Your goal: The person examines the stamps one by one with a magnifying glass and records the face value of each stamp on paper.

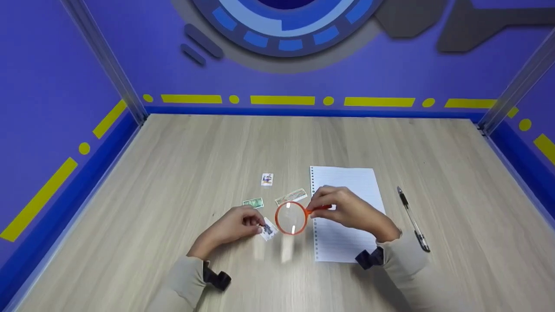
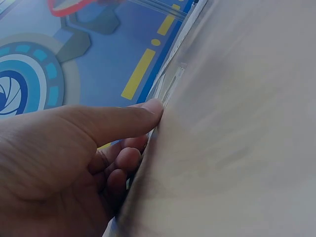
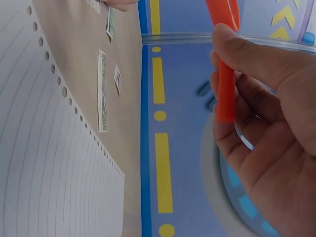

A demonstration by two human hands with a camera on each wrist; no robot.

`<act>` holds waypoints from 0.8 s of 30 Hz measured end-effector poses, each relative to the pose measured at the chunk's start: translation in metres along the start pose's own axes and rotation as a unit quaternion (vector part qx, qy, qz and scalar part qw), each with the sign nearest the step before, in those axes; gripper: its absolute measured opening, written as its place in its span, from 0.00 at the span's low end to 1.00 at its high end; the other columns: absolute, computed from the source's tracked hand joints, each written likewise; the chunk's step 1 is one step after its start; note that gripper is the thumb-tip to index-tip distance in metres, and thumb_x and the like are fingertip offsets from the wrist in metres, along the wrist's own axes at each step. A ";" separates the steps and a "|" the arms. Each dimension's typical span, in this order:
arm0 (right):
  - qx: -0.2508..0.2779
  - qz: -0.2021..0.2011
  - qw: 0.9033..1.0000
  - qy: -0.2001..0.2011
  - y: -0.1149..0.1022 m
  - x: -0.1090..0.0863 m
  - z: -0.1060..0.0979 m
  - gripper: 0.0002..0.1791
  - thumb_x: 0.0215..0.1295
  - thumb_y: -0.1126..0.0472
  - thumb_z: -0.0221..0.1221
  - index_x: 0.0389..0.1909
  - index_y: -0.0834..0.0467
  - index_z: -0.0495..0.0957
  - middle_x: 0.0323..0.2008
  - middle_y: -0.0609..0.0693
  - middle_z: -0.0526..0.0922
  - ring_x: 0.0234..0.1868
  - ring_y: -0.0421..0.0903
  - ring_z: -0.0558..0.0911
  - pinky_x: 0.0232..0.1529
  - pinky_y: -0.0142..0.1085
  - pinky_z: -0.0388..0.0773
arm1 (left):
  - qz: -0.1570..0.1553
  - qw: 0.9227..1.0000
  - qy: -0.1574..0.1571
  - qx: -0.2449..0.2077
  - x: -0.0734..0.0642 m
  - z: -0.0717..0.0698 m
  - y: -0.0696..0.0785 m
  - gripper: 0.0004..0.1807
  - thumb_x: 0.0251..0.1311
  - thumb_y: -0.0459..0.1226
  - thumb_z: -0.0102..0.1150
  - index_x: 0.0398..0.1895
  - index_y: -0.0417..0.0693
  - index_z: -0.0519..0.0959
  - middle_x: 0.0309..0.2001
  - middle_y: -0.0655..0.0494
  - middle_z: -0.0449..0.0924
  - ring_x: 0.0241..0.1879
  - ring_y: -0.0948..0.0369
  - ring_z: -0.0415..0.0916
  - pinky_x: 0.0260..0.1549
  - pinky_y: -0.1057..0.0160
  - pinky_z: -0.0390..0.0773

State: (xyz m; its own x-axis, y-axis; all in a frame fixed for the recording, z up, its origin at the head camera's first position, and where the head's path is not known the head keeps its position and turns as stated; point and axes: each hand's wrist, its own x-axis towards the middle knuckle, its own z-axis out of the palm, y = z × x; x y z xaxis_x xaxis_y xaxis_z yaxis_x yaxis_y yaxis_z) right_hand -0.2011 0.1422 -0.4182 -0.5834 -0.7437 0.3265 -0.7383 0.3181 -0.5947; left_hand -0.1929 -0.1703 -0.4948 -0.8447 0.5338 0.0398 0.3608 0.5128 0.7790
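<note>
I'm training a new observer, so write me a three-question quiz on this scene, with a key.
1. Which hand holds the orange magnifying glass?
2. True or false: the pen lies on the lined sheet.
3. Multiple choice: what is the left hand touching?
A) the pen
B) a small printed paper
C) the lined sheet

Key:
1. The right hand, by the handle.
2. False; the pen lies on the table, to the right of the lined sheet.
3. B.
</note>
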 end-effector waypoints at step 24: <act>-0.010 -0.121 0.992 -0.042 -0.023 0.005 0.016 0.06 0.60 0.63 0.64 0.36 0.56 0.86 0.33 0.46 0.81 0.36 0.38 0.80 0.38 0.22 0.77 | -0.020 1.000 -0.004 -0.005 -0.001 -0.001 0.003 0.03 0.56 0.33 0.64 0.34 0.44 0.83 0.28 0.60 0.76 0.29 0.71 0.69 0.30 0.74 0.70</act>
State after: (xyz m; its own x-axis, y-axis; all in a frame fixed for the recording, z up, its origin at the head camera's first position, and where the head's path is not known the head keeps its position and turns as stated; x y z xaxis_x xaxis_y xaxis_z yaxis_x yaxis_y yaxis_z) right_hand -0.1818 0.1223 -0.4148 -0.3590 -0.8458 0.3947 -0.8599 0.1353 -0.4922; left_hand -0.1913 -0.1702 -0.4918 -0.8553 0.5181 0.0035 0.3223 0.5267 0.7866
